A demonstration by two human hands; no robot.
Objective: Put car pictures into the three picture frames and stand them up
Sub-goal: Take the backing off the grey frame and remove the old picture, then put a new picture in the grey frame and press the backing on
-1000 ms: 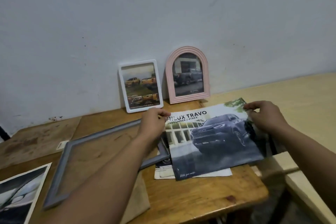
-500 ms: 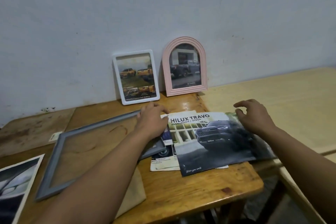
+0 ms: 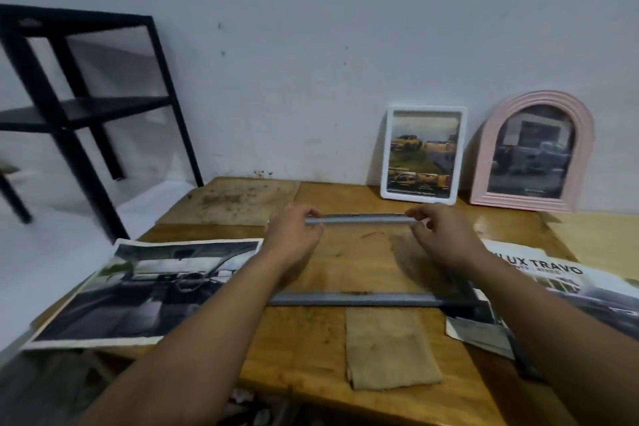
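A large grey picture frame lies in the middle of the wooden table, with nothing in it. My left hand and my right hand each grip its far bar with curled fingers. A white frame and a pink arched frame, both with car pictures in them, lean upright against the wall. A big car-interior picture lies flat at the left. The Hilux Travo car picture lies at the right on other sheets.
A folded beige cloth lies near the table's front edge. A black metal shelf stands at the left beside the table. A lighter wooden surface adjoins the table on the right.
My right hand let go of the Hilux Travo picture, which now lies flat at the right. Both hands moved onto the grey frame's far bar. The view swung left.
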